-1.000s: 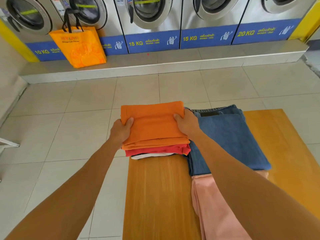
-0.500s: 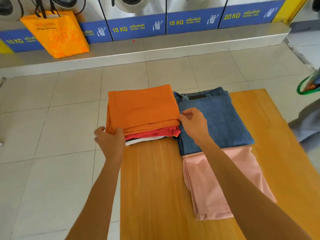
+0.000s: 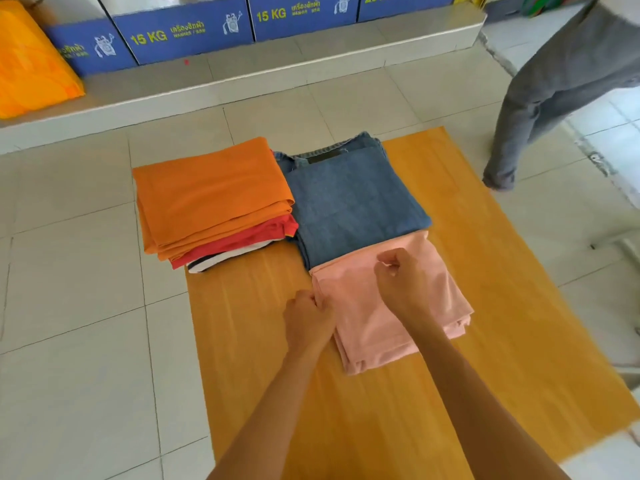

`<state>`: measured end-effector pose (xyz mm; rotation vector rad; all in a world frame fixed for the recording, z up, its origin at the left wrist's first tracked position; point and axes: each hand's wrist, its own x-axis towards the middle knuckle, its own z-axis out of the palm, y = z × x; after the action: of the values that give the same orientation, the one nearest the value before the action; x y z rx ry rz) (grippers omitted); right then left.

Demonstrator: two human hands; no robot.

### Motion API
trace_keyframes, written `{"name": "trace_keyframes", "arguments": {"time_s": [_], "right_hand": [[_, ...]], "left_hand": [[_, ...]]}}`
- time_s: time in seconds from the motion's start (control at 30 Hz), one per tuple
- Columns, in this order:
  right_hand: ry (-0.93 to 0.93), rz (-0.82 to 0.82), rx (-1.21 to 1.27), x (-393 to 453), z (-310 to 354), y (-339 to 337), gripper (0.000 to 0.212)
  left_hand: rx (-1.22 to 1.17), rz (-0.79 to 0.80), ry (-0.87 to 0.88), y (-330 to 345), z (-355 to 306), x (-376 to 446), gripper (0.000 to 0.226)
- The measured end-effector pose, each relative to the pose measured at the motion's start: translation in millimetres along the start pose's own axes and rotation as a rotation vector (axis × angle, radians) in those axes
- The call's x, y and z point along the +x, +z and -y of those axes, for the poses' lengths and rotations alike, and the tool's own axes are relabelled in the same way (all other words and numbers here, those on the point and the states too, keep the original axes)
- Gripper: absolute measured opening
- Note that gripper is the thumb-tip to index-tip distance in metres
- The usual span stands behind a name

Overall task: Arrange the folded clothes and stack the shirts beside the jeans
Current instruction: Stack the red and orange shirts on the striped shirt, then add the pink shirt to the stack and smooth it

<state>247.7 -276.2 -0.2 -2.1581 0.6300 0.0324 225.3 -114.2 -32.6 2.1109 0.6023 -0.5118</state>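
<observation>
Both hands moved off shirt stack (image 3: 211, 199), left hand (image 3: 308, 323) and right hand (image 3: 401, 282) pinching pink garment (image 3: 367, 323) edges

A plain orange shirt (image 3: 211, 192) is seen on top, a red shirt (image 3: 242, 242) under it, and below that one striped in black and white (image 3: 221, 259) (only its edge shows). The jeans (image 3: 353, 202) are blue denim; the folded cloth (image 3: 367, 327) in front is pale pink. The table (image 3: 398, 410) is yellow-orange wood grain. The floor (image 3: 86, 358) is tiled light grey.
</observation>
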Motion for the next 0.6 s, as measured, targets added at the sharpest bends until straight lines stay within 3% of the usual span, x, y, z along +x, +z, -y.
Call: {"name": "trace_keyframes", "arguments": {"time_s": [0.1,0.17,0.23,0.3,0.37,0.43,0.6], "right_hand": [[0.059,-0.175,-0.185,15.9,-23.9,-24.4,0.029],[0.210,-0.171,-0.294,26.8,-37.3,-37.1,0.045],[0.351,-0.077,-0.359,35.4,-49.1,-42.4,0.065],[0.379,0.016,-0.333,40.5,-56.7,-43.5,0.075],[0.350,0.106,-0.287,41.5,-57.7,-45.5,0.078],[0.342,0.185,-0.278,37.2,-54.9,-51.5,0.075],[0.404,0.380,0.013,9.5,-46.6,-58.4,0.065]], "left_hand": [[0.071,0.025,0.016,12.7,-12.5,-6.5,0.058],[0.069,0.028,0.032,18.8,-20.0,-11.5,0.068],[0.083,0.063,0.032,23.3,-23.9,-17.3,0.074],[0.109,0.086,0.009,25.5,-24.9,-22.4,0.062],[0.081,0.081,0.006,25.0,-25.0,-24.0,0.040],[-0.012,0.099,-0.028,20.7,-22.7,-25.4,0.033],[-0.256,0.181,-0.191,-0.7,-0.1,-30.5,0.065]]}}
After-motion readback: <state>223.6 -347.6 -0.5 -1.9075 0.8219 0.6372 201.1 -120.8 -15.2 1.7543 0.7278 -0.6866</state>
